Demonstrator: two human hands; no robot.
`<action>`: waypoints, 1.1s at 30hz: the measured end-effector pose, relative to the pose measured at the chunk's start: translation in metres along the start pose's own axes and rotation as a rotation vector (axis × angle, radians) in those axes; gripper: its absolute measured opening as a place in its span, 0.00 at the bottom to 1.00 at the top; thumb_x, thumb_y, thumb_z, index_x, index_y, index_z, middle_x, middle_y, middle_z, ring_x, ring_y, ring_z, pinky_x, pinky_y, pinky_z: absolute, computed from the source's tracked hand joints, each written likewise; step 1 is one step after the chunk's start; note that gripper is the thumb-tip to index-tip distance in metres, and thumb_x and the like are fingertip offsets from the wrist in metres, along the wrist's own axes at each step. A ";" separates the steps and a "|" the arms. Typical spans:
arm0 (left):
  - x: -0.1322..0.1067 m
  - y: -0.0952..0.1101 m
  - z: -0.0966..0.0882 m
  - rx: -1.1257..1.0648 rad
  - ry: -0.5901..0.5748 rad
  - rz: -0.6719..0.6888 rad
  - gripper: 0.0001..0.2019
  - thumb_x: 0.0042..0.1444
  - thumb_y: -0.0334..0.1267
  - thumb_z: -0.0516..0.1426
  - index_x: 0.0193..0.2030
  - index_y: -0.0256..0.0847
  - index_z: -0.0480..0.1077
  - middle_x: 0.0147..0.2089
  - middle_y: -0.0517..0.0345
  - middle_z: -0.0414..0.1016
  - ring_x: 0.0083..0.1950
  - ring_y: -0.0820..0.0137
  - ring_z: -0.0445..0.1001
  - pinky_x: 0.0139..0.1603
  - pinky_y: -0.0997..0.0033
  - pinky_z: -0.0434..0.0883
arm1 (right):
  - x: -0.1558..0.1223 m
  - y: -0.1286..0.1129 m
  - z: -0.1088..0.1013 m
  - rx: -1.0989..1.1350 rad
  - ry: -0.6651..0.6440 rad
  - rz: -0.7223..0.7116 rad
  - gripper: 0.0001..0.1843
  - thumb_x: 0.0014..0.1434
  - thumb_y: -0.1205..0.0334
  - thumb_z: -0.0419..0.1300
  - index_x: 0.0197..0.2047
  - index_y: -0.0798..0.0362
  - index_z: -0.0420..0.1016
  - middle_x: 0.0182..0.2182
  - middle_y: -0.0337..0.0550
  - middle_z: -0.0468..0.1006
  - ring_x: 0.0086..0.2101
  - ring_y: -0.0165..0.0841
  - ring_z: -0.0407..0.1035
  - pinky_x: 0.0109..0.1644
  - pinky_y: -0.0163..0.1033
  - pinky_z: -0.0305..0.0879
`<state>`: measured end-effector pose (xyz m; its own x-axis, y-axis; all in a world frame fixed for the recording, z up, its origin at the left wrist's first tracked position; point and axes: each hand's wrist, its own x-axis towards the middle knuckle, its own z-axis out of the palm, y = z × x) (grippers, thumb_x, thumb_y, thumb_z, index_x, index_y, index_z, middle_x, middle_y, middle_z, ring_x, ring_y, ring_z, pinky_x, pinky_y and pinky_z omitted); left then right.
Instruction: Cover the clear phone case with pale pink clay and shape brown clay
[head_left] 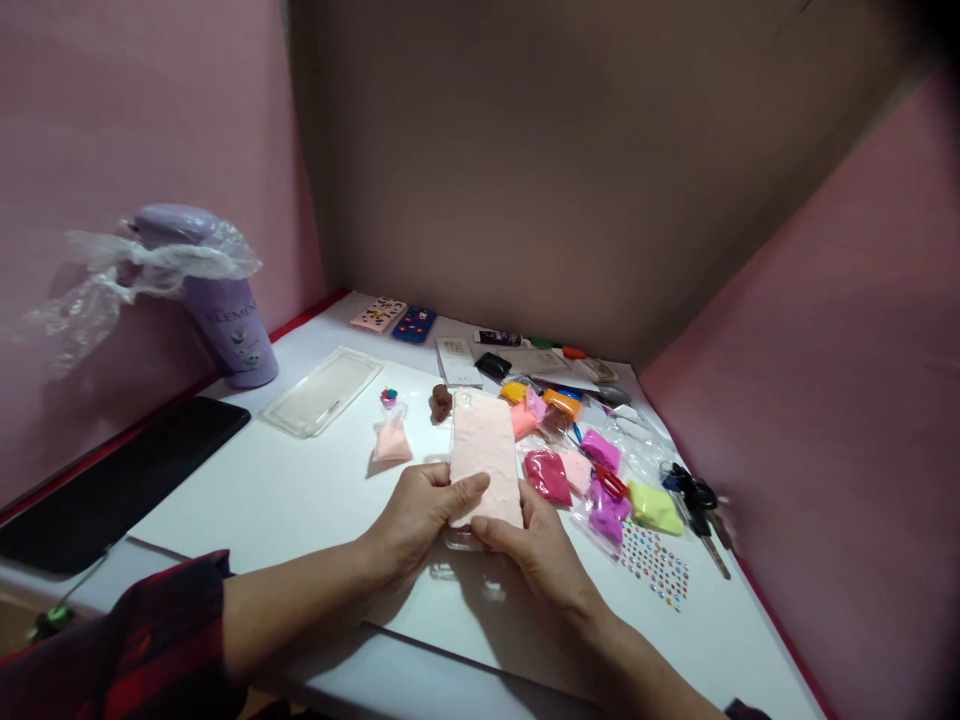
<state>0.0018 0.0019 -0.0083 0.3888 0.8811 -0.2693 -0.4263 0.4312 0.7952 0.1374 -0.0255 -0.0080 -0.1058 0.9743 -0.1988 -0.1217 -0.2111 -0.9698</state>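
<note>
A clear phone case [486, 440], its back coated with pale pink clay, is held up between both hands over the white board. My left hand [420, 515] grips its left side, the thumb lying on the clay. On the lower right, my right hand [544, 550] is closed on the case with its thumb pressed near the bottom edge. The clay looks slightly bumpy, and a bare clear strip shows at the lower end. Just beyond the case sits a lump of brown clay [441, 403]. To its left stands a small bag of peach clay [393, 440].
Several bagged clays, including a crimson pack [547, 476] and a yellow pack [655, 507], lie right of the case. Keys [701, 505] and a gem sticker sheet [656, 565] are farther right. A clear plastic lid [324, 392], black phone [120, 480] and purple tumbler [229, 320] stand left.
</note>
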 end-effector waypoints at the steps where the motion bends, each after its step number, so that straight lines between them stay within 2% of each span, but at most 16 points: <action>1: 0.000 0.000 0.000 0.000 0.002 0.002 0.12 0.47 0.40 0.64 0.31 0.30 0.74 0.25 0.50 0.75 0.26 0.67 0.74 0.31 0.67 0.72 | 0.000 -0.002 0.000 0.001 -0.011 0.007 0.23 0.47 0.65 0.66 0.48 0.53 0.68 0.39 0.45 0.78 0.37 0.40 0.73 0.37 0.41 0.69; 7: 0.000 0.003 0.002 0.005 -0.003 0.008 0.14 0.46 0.41 0.65 0.33 0.29 0.74 0.28 0.48 0.76 0.26 0.69 0.74 0.30 0.68 0.72 | -0.004 -0.009 0.001 0.199 -0.135 0.055 0.23 0.48 0.65 0.64 0.49 0.53 0.67 0.39 0.46 0.78 0.35 0.42 0.74 0.39 0.45 0.70; 9: 0.000 0.003 0.002 0.011 0.011 0.017 0.14 0.45 0.41 0.65 0.32 0.29 0.74 0.28 0.48 0.76 0.28 0.67 0.75 0.31 0.67 0.72 | -0.004 -0.010 0.003 0.210 -0.101 0.039 0.23 0.48 0.63 0.64 0.48 0.53 0.67 0.40 0.47 0.78 0.36 0.43 0.74 0.40 0.47 0.70; 12: 0.001 0.001 0.002 0.018 0.034 0.030 0.15 0.44 0.42 0.66 0.32 0.30 0.75 0.28 0.48 0.76 0.29 0.65 0.75 0.33 0.66 0.72 | -0.002 -0.009 0.005 0.076 -0.005 -0.019 0.24 0.46 0.61 0.67 0.46 0.54 0.68 0.43 0.47 0.77 0.42 0.45 0.73 0.44 0.47 0.69; 16: 0.002 -0.001 0.000 0.022 0.026 0.036 0.15 0.45 0.42 0.65 0.32 0.30 0.75 0.26 0.50 0.76 0.27 0.67 0.74 0.30 0.69 0.70 | 0.000 -0.007 0.007 -0.067 0.066 -0.058 0.26 0.47 0.59 0.68 0.49 0.55 0.67 0.44 0.48 0.77 0.44 0.44 0.71 0.45 0.46 0.69; 21: 0.000 -0.002 0.000 0.029 0.038 0.027 0.14 0.45 0.42 0.65 0.31 0.29 0.75 0.26 0.50 0.76 0.26 0.68 0.74 0.30 0.69 0.70 | 0.000 -0.004 0.006 -0.084 0.072 -0.065 0.27 0.46 0.61 0.67 0.49 0.54 0.66 0.44 0.48 0.77 0.43 0.45 0.72 0.44 0.47 0.69; 27: 0.001 0.002 0.003 0.011 0.029 0.002 0.14 0.45 0.41 0.66 0.31 0.29 0.74 0.26 0.50 0.76 0.26 0.67 0.74 0.29 0.69 0.71 | 0.000 -0.004 0.003 0.011 0.034 0.004 0.23 0.45 0.67 0.65 0.46 0.54 0.68 0.39 0.46 0.78 0.38 0.43 0.73 0.38 0.44 0.70; 31: 0.000 0.004 0.005 -0.005 -0.008 0.006 0.15 0.45 0.42 0.65 0.33 0.29 0.75 0.27 0.48 0.77 0.26 0.68 0.74 0.29 0.69 0.72 | -0.002 -0.006 0.003 0.113 -0.003 0.015 0.20 0.47 0.66 0.63 0.45 0.54 0.67 0.41 0.46 0.78 0.39 0.43 0.73 0.40 0.45 0.70; 33: 0.000 0.004 0.005 -0.004 0.008 0.006 0.14 0.45 0.41 0.66 0.32 0.30 0.75 0.27 0.48 0.77 0.26 0.68 0.74 0.29 0.70 0.72 | -0.003 -0.008 0.004 0.094 0.003 -0.002 0.21 0.46 0.65 0.64 0.45 0.54 0.67 0.41 0.46 0.78 0.40 0.44 0.73 0.42 0.46 0.70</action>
<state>0.0037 0.0028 -0.0025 0.3797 0.8852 -0.2687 -0.4317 0.4264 0.7949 0.1344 -0.0273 0.0010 -0.1024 0.9749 -0.1976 -0.2144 -0.2156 -0.9526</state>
